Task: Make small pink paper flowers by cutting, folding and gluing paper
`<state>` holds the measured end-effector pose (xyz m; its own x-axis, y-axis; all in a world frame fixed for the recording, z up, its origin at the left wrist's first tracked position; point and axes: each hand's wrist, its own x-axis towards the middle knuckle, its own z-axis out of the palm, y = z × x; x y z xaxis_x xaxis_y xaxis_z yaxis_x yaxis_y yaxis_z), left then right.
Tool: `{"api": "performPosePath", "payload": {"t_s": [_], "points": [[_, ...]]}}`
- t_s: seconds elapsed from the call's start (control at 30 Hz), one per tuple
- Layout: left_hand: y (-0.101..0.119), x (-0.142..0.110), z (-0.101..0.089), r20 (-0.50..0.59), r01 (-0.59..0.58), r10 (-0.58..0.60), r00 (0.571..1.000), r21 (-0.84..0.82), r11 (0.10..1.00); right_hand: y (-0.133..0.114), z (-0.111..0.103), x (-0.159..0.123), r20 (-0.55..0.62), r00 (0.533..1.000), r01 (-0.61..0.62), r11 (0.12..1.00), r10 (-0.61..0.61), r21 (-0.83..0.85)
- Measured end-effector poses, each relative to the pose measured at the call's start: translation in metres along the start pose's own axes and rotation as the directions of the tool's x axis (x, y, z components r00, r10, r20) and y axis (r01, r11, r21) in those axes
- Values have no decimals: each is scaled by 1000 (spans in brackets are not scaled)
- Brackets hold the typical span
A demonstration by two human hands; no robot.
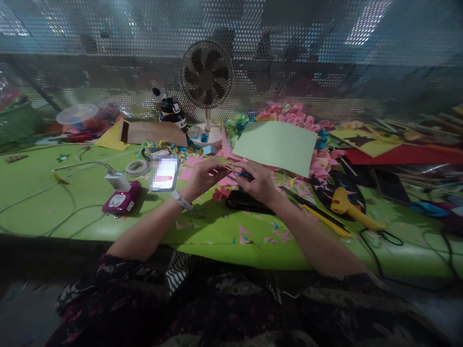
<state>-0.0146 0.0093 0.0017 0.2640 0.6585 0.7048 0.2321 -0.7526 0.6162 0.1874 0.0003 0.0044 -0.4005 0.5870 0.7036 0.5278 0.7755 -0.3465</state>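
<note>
My right hand point(259, 182) is closed round the dark blue handles of a pair of scissors point(246, 175), whose blades point left toward my other hand. My left hand point(203, 177) is pinched near the blade tips; whatever lies between its fingers is too small to make out. Beneath the hands lie a pink paper flower point(221, 193), a black case-like object point(249, 202) and many pink paper scraps point(246, 233). A pale green paper sheet point(277, 147) rests just beyond my right hand.
To the left are a lit phone point(165, 173), a tape roll point(137, 167) and a purple power adapter point(123, 200) with cables. A fan point(206, 77) stands behind. On the right lie a yellow cutter knife point(325, 219) and a yellow glue gun point(352, 209); pink paper flowers point(289, 114) are heaped behind.
</note>
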Motion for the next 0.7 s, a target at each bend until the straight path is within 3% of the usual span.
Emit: {"api": "performPosePath", "payload": {"t_s": [0.23, 0.5, 0.6, 0.7], "points": [[-7, -1, -2, 36, -56, 55, 998, 28, 998, 5, -2, 0, 62, 998, 21, 1000, -20, -11], [-8, -2, -4, 100, -24, 21, 995, 26, 999, 5, -2, 1, 87, 996, -13, 1000, 11, 19], [-4, -2, -4, 114, 36, -35, 993, -5, 999, 4, -3, 2, 84, 996, -11, 999, 7, 47], [2, 0, -6, 151, 194, -172, 973, -140, 971, 2, -5, 3, 99, 994, -43, 998, 39, 41]]}}
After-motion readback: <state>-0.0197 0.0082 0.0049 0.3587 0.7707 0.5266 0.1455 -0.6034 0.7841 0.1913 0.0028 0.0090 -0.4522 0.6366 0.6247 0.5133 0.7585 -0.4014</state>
